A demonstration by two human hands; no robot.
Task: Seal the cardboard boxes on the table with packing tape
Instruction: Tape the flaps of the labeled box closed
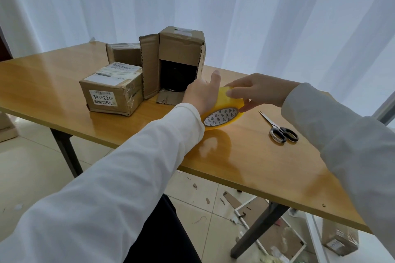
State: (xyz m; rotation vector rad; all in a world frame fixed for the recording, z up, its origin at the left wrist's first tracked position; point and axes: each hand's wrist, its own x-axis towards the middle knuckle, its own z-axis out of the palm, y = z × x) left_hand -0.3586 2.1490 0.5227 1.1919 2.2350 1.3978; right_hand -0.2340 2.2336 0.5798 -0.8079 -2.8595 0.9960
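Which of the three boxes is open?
The tall box nearest the hands: its side flaps hang open, showing a dark object inside. The labelled box and rear box look closed.

table (245, 156): glossy wood | boxes (111, 96): matt cardboard | tape roll (226, 106): shiny plastic | scissors (277, 128): metal

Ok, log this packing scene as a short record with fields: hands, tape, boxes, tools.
hands: left hand and right hand both grip the tape roll
tape: yellow roll of packing tape, tilted, at the wooden table
boxes: tall open cardboard box with a dark object inside; labelled closed cardboard box; small cardboard box behind
tools: black-handled scissors lying right of the tape
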